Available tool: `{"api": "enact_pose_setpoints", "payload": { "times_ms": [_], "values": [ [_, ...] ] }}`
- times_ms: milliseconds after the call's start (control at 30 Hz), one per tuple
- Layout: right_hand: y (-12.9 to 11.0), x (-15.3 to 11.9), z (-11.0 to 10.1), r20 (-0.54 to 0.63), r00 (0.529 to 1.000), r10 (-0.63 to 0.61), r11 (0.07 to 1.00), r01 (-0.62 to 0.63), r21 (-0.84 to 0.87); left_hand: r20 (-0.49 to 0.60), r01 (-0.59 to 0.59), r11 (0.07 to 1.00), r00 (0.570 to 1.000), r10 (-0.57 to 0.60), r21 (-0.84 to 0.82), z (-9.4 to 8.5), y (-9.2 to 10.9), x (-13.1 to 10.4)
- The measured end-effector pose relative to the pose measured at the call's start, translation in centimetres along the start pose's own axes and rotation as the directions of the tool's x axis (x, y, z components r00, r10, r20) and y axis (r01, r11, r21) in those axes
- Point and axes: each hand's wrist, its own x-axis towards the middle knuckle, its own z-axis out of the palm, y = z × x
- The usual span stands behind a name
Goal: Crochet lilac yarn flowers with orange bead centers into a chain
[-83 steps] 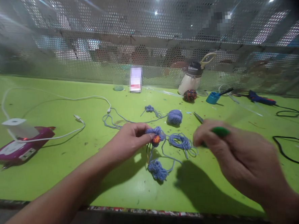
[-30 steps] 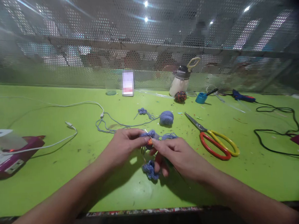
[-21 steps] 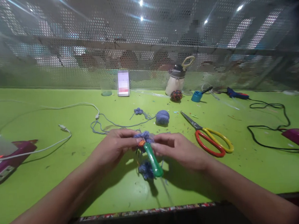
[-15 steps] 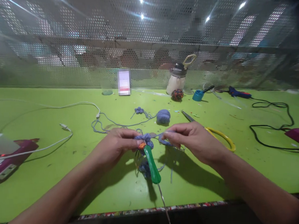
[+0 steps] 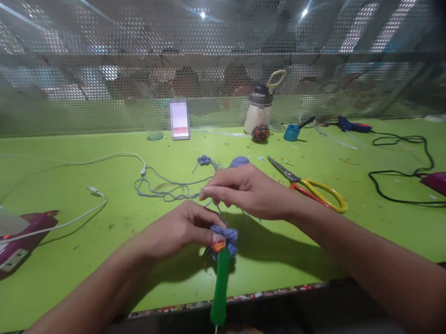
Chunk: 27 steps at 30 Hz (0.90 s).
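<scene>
Between the thumb and fingers of my left hand [image 5: 183, 227] is a purple crocheted flower [image 5: 229, 235] with an orange middle. A crochet hook with a green handle [image 5: 220, 288] runs through the flower, its handle hanging toward the table's front edge. Just above, my right hand [image 5: 252, 190] pinches a strand of purple yarn near the hook's tip; its fingertips partly hide the strand. Behind that hand shows the top of a purple yarn ball [image 5: 240, 161]. A smaller purple flower [image 5: 204, 160] lies to the ball's left.
Scissors [image 5: 315, 191] with red and yellow handles lie beside my right forearm. Loose yarn and a white cable [image 5: 122, 154] cross the left side, near a purple power strip [image 5: 12, 250]. At the back stand a phone [image 5: 180, 119], a bottle [image 5: 258, 109] and a blue tape roll [image 5: 292, 132].
My right hand has moved left and over the flower, in front of the yarn ball. My left hand has brought the flower lower, and the hook's handle now slants down to the left.
</scene>
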Motion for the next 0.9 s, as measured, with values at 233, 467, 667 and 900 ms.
{"api": "enact_pose_setpoints", "payload": {
  "times_ms": [233,467,667,900],
  "values": [
    [2.6,-1.0,0.4,-0.043,0.932,0.360,0.922,-0.348,0.172,-0.094,-0.164,0.985,0.983,0.159,-0.053,0.1,0.2,-0.5],
    [0.6,-4.6,0.6,-0.309,0.784,0.539,0.647,-0.149,0.748,-0.406,-0.268,0.945,0.897,0.173,-0.189,0.2,-0.1,0.0],
    [-0.9,-4.7,2.8,-0.448,0.842,0.301,0.595,0.201,0.778,-0.448,-0.272,0.938,0.881,0.152,-0.217,0.7,0.1,0.2],
    [-0.3,-4.5,2.6,-0.666,0.745,-0.015,0.922,0.268,0.279,-0.445,-0.242,0.955,0.884,0.143,-0.174,0.7,0.0,0.3]
  ]
}}
